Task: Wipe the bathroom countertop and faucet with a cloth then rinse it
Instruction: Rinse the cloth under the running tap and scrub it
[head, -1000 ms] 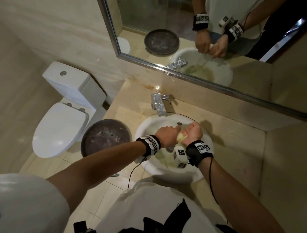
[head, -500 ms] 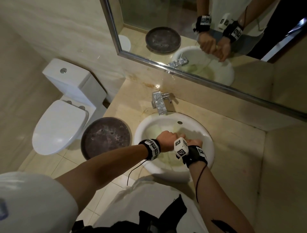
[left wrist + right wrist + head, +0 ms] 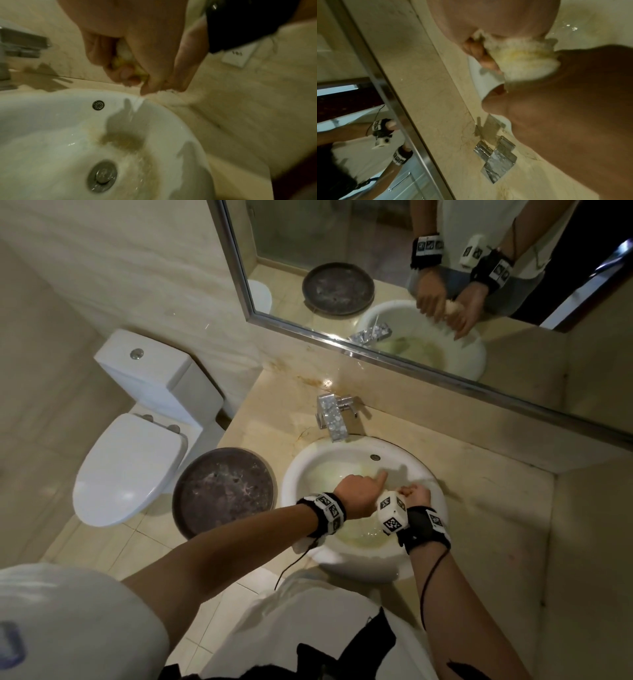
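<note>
We have the cloth (image 3: pixel 522 59) bunched between both fists over the sink (image 3: pixel 308 467), near the basin's 2 o'clock edge. Our left hand (image 3: pixel 359 494) has its grip clenched round one end of the wad and our right hand (image 3: pixel 414 494) clenches the other, so little fabric shows from above. In the left wrist view a thin stream of water falls from the fists into the bowl, so we judge this the wringing part of the rinse. The cloth looks soft, soaked and fluffy: light, limp, likely to slip and to drip off any loose corner. We would take it by its 2 ends, fists close together, and twist over the drain (image 3: pixel 102 175). The faucet (image 3: pixel 330 416) stands at 12 o'clock on the worktop (image 3: pixel 479 508), and no water runs from it.
</note>
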Tool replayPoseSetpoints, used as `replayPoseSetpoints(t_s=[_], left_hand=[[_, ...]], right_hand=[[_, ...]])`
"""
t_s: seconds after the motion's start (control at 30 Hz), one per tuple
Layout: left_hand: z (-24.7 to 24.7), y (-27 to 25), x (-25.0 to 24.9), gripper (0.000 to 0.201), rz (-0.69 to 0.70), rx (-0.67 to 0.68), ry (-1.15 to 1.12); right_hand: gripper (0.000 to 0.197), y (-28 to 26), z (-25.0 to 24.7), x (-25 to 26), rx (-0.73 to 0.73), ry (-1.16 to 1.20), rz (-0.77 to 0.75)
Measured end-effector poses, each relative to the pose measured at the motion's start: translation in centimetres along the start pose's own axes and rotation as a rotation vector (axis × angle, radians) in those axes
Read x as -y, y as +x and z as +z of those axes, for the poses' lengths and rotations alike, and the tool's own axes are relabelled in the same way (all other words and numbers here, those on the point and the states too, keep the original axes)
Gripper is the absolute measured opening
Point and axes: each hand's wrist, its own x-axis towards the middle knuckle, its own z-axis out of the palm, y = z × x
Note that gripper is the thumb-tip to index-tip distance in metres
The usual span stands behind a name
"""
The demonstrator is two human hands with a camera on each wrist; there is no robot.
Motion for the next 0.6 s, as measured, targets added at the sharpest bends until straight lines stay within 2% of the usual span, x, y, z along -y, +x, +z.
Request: replayPoseSetpoints(t_s=[0.1, 0.2, 0.23, 0.27, 0.33, 0.37, 0.5, 0.6], left_hand=[[-1.4, 0.9, 1.0, 0.068, -0.028, 0.121, -0.156], [-3.4, 2.3, 2.8, 0.074, 0.025, 0.308, -0.1], [-4.0, 2.7, 3.5, 0.072, 0.034, 0.33, -0.076], [-4.7, 3.1, 4.1, 0.063, 0.027, 0.315, -0.067], [-5.9, 4.1, 5.0, 0.034, -0.025, 0.201, -0.064], [-6.6, 4.7, 5.3, 0.027, -0.047, 0.138, -0.03], [-7.8, 7.0, 5.5, 0.032, -0.05, 0.061, 0.18], [-8.1, 9.2, 5.7, 0.034, -0.037, 0.071, 0.361]], right_hand=[[0.044, 0.9, 0.3, 1.0, 0.064, 0.107, -0.018], [0.048, 1.5, 0.6, 1.6, 0.004, 0.127, -0.08], [0.048, 1.8, 0.5, 1.7, -0.034, 0.1, -0.113], [0.046, 2.2, 0.2, 1.8, -0.072, 0.051, -0.151], [0.041, 2.8, -0.5, 2.2, -0.121, -0.07, -0.23], [0.039, 2.7, -0.8, 2.2, -0.131, -0.11, -0.267], [0.033, 2.8, -2.4, 2.2, -0.148, -0.257, -0.366], [0.031, 3.5, -3.6, 2.2, -0.09, -0.29, -0.316]])
